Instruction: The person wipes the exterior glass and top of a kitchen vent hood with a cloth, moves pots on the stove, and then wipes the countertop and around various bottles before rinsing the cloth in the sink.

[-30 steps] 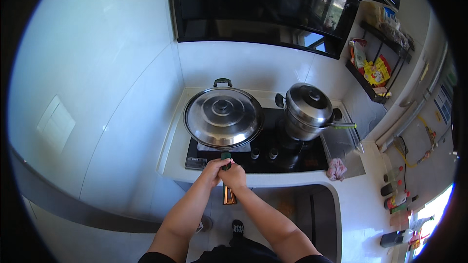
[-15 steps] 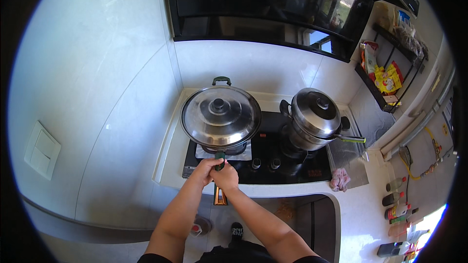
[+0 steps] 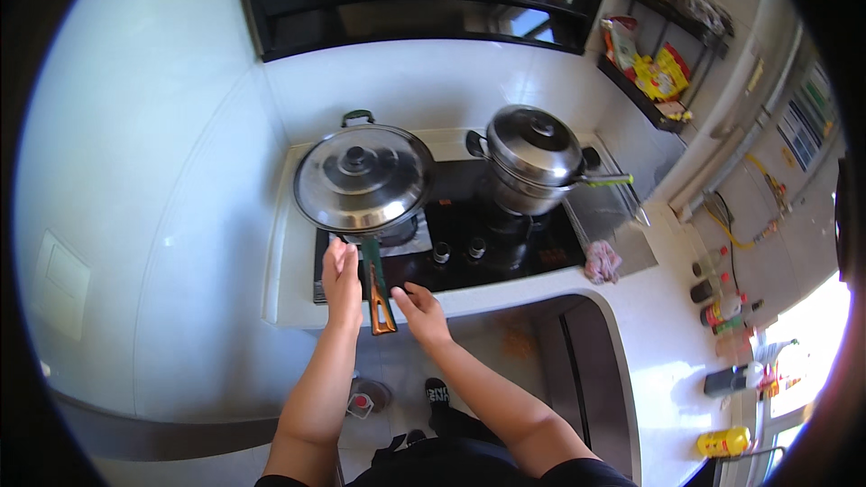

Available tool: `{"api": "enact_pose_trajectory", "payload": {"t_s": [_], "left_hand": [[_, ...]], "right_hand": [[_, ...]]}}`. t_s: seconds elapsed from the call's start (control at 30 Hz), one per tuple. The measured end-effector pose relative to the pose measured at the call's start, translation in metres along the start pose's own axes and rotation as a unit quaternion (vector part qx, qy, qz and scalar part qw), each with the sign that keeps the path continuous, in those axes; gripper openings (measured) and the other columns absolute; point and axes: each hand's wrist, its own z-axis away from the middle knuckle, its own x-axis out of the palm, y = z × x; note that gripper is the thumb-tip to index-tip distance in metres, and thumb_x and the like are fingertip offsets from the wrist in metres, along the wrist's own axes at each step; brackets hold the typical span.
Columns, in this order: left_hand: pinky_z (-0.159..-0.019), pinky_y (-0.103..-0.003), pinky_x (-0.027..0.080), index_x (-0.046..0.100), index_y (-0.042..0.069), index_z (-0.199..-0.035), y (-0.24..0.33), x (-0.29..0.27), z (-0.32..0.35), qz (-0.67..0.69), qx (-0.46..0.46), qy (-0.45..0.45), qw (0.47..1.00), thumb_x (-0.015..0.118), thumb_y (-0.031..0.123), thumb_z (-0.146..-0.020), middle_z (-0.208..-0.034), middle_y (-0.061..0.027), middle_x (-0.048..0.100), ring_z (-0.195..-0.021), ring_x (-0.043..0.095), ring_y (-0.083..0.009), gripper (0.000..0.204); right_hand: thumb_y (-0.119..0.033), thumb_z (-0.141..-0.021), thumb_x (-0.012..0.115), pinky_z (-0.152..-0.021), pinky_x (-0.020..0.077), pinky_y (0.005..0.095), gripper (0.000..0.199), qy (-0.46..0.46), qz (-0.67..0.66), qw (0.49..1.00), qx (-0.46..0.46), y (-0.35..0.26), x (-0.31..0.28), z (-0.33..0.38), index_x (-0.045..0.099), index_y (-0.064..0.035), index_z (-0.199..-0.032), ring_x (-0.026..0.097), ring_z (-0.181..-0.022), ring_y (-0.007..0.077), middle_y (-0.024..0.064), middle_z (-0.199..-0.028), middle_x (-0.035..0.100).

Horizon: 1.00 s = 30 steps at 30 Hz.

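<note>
A wide wok (image 3: pixel 377 257) under a domed steel lid (image 3: pixel 361 176) sits on the left burner of the black gas stove (image 3: pixel 424 266). Its dark green and copper-coloured handle points toward me, past the counter's front edge. My left hand (image 3: pixel 343 281) is just left of the handle, fingers stretched forward; whether it touches the handle I cannot tell. On the other side, my right hand (image 3: pixel 420 311) stands apart from the handle, its fingers spread and nothing in them. Another lidded steel pot (image 3: pixel 528 189) stands on the right burner, a green-tipped handle sticking out at its right.
A pink cloth (image 3: pixel 602 261) lies at the stove's right front corner. Several bottles (image 3: pixel 722 307) line the right counter by the window. Above the stove hangs a black range hood (image 3: pixel 415 22). A wall rack (image 3: pixel 645 95) holds food packets. A large jug (image 3: pixel 365 397) stands on the floor.
Both hands have let go of the wok's handle and moved apart to either side of it. The view has shifted to the right; the wok and pot stay on their burners.
</note>
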Motion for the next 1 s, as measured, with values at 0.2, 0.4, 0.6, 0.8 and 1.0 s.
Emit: {"api": "enact_pose_trajectory", "payload": {"t_s": [0.2, 0.4, 0.6, 0.8, 1.0], "left_hand": [[-0.111, -0.038, 0.027, 0.043, -0.002, -0.131, -0.018, 0.034, 0.122, 0.089, 0.193, -0.077, 0.974, 0.058, 0.005, -0.091, -0.135, -0.0153, 0.046, -0.128, 0.042, -0.0243, 0.044], [-0.102, -0.037, 0.037, 0.051, 0.001, -0.124, -0.081, 0.090, 0.157, -0.082, 0.081, -0.223, 0.968, 0.067, 0.009, -0.086, -0.126, -0.0141, 0.053, -0.119, 0.050, -0.0230, 0.042], [-0.096, -0.035, 0.039, 0.053, 0.006, -0.125, -0.141, 0.152, 0.112, -0.203, -0.049, -0.126, 0.970, 0.068, 0.014, -0.087, -0.125, -0.0095, 0.057, -0.117, 0.051, -0.0213, 0.042], [-0.089, -0.031, 0.041, 0.056, 0.006, -0.123, -0.178, 0.187, 0.075, -0.233, -0.090, -0.021, 0.968, 0.070, 0.015, -0.085, -0.123, -0.0088, 0.059, -0.112, 0.054, -0.0214, 0.042], [-0.090, -0.033, 0.040, 0.056, 0.008, -0.124, -0.186, 0.168, 0.070, -0.233, -0.079, 0.035, 0.969, 0.070, 0.015, -0.085, -0.124, -0.0066, 0.058, -0.112, 0.053, -0.0196, 0.042]], "right_hand": [[-0.037, -0.081, 0.074, -0.078, 0.0511, 0.0329, 0.057, 0.179, 0.098, 0.978, 0.043, 0.096, -0.137, 0.040, 0.057, 0.0007, -0.120, 0.063, -0.086, 0.0209, 0.0150, -0.102, 0.065], [-0.030, -0.075, 0.076, -0.097, 0.0442, 0.0440, 0.063, 0.319, 0.359, 0.870, -0.115, 0.120, -0.316, -0.020, 0.052, -0.0032, -0.127, 0.046, -0.121, 0.0426, 0.0282, -0.126, 0.049], [-0.035, -0.074, 0.075, -0.110, 0.0288, 0.0513, 0.081, 0.341, 0.506, 0.790, -0.061, 0.081, -0.421, -0.107, 0.036, -0.0305, -0.144, 0.024, -0.137, 0.0457, 0.0282, -0.150, 0.023], [-0.023, -0.069, 0.071, -0.094, 0.0437, 0.0487, 0.055, 0.208, 0.544, 0.805, -0.113, 0.107, -0.497, -0.167, 0.060, -0.0222, -0.123, 0.049, -0.115, 0.0403, 0.0175, -0.127, 0.051], [0.003, -0.056, 0.068, -0.084, 0.0513, 0.0419, 0.049, 0.084, 0.406, 0.849, -0.328, 0.026, -0.378, -0.136, 0.068, -0.0100, -0.104, 0.059, -0.097, 0.0327, 0.0122, -0.105, 0.061]]}}
